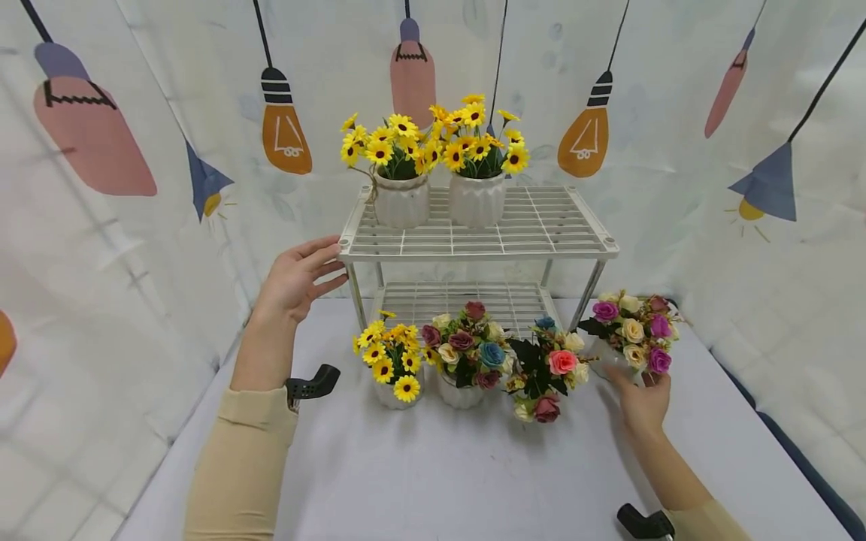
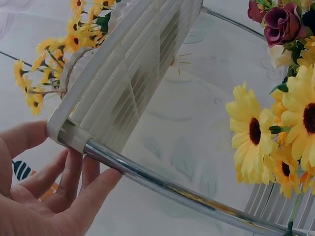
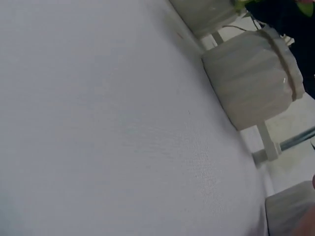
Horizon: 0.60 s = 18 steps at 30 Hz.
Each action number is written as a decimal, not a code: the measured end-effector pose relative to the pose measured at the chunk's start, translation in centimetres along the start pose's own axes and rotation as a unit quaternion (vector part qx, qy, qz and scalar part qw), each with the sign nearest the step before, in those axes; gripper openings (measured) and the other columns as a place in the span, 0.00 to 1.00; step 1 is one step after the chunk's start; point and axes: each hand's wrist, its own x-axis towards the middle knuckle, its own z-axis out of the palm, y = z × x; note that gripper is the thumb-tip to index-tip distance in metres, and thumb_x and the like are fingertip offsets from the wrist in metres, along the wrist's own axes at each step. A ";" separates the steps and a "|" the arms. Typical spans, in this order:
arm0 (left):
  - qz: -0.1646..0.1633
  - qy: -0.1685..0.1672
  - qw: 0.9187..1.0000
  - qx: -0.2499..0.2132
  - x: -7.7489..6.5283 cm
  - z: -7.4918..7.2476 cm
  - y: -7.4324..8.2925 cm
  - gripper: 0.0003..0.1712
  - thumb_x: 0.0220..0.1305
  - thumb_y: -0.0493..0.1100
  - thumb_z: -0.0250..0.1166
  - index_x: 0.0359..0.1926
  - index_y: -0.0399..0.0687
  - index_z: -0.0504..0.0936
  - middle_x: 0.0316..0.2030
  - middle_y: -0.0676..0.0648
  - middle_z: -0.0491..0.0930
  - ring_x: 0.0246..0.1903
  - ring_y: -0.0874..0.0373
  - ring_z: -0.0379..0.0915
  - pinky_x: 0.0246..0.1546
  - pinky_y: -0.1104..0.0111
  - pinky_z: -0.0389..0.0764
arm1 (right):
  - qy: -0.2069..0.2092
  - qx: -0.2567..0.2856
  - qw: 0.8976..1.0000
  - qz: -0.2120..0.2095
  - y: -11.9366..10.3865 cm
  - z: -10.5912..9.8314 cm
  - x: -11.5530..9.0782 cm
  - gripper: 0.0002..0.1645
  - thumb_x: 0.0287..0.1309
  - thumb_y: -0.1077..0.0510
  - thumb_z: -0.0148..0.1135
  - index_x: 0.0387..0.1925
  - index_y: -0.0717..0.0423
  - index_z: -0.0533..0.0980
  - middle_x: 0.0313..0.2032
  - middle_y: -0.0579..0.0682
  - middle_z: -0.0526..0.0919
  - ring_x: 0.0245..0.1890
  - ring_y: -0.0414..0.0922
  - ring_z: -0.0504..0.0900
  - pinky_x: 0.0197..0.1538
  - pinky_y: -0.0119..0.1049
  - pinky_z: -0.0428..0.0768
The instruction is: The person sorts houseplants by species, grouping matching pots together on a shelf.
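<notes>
With fingers spread, my left hand [image 1: 298, 278] touches the front left corner of a white two-tier wire rack [image 1: 541, 244]. In the left wrist view, its fingertips rest about the corner cap and the chrome post [image 2: 162, 187]. Beyond the rack's right front leg, my right hand [image 1: 646, 402] grips a white flower pot [image 3: 288, 209] of purple and cream roses [image 1: 632, 330], fingers round its side. In the right wrist view only a sliver of this hand shows, at the bottom right corner.
Two pots of yellow daisies [image 1: 402, 207] [image 1: 476, 203] stand on the top tier. Before the rack stand a yellow daisy pot [image 1: 398, 394], a mixed rose pot [image 1: 460, 391] and a pot with a coral rose [image 1: 563, 362]. Printed cloth [image 1: 676, 225] hangs behind the table [image 1: 433, 481].
</notes>
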 end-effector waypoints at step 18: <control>0.000 -0.004 1.000 -0.004 0.1 0.0 -0.1 0.35 0.71 0.49 0.69 0.72 0.38 0.71 0.52 0.51 0.81 0.53 0.54 0.77 0.48 0.69 0.85 | 0.033 -0.057 0.997 -0.042 0.5 2.1 1.9 0.59 0.57 0.60 0.75 0.79 0.62 0.49 0.76 0.61 0.58 0.77 0.54 0.55 0.77 0.37 0.51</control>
